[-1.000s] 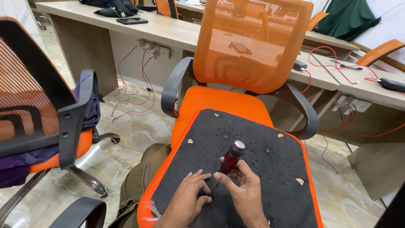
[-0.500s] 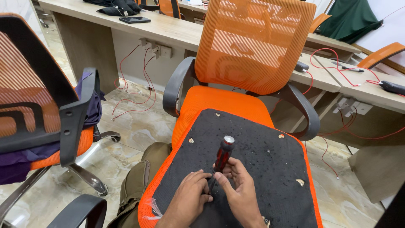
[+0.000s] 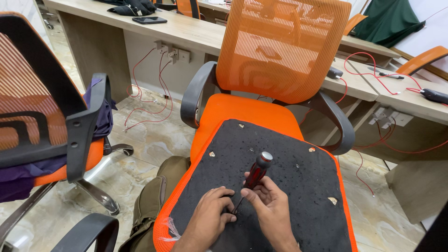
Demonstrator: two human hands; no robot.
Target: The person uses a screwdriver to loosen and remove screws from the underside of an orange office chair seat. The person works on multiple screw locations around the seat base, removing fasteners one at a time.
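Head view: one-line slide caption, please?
Right hand holds a red-handled screwdriver tip-down on a black seat underside, left hand beside the tip.

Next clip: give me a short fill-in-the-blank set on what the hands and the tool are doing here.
1. The right hand grips a screwdriver with a dark red handle and a ____ metal cap.
2. The screwdriver's tip meets the black underside of the detached seat panel beside the ____ hand's fingers.
3. The panel leans on the seat of an ____ mesh-backed office chair.

Missing words: silver; left; orange
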